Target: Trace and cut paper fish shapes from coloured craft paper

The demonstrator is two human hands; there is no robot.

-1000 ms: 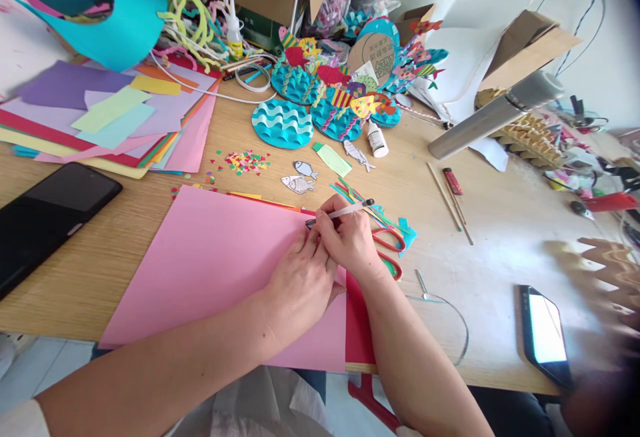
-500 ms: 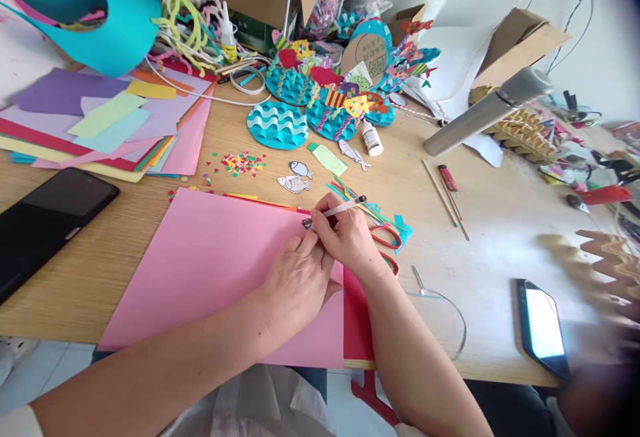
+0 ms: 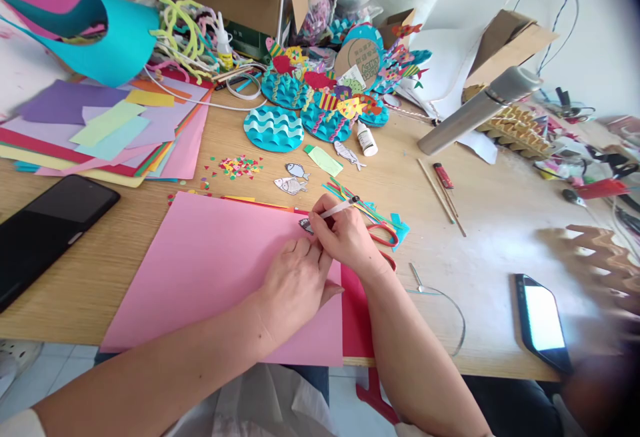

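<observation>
While your left hand [image 3: 295, 284] lies flat with fingers spread loosely on the pink sheet [image 3: 210, 270], pinning a small grey paper fish [image 3: 305, 225] at its fingertips so it cannot slide, your right hand [image 3: 350, 240] pinches a white pen [image 3: 341, 207] and sets its tip on that cutout. The pink sheet rests on a red sheet [image 3: 357, 320] at the table's [image 3: 100, 277] near edge, seemingly as a work mat. Red-handled scissors [image 3: 385, 237] lie just beside your right wrist, among cut coloured strips [image 3: 360, 205]. A dark phone [image 3: 45, 227] sits to your left, a lit phone [image 3: 543, 320] to your right. Beyond the pen, two more paper fish [image 3: 293, 180] lie near scattered confetti [image 3: 240, 165]. Farther back, blue wave discs [image 3: 274, 128] crowd around a small glue bottle [image 3: 366, 138], with stacked coloured paper [image 3: 100, 130] to the left. A cardboard disc [image 3: 356, 57] at the rear carries green print too small to read. Another person's blurred hand [image 3: 595, 257] shows at the far right.
</observation>
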